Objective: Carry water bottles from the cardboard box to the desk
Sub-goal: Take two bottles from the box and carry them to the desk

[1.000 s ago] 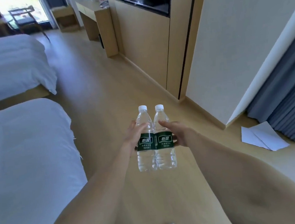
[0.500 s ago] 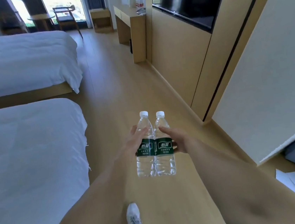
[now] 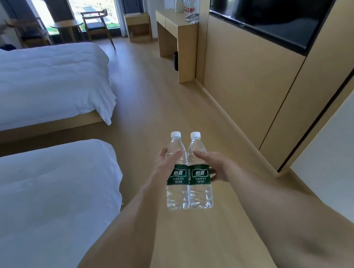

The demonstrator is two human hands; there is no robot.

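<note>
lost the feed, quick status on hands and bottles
Left hand and right hand each grip one bottle. Desk ahead. Floor between looks clear.

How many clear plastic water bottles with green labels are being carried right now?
2. One clear green-labelled bottle is in the left hand, the other bottle in the right hand, side by side and upright. Red-labelled bottles stand on the far wooden desk.

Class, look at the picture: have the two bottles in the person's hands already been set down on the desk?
No: both bottles are held in mid-air above the floor, far from the desk.
</note>
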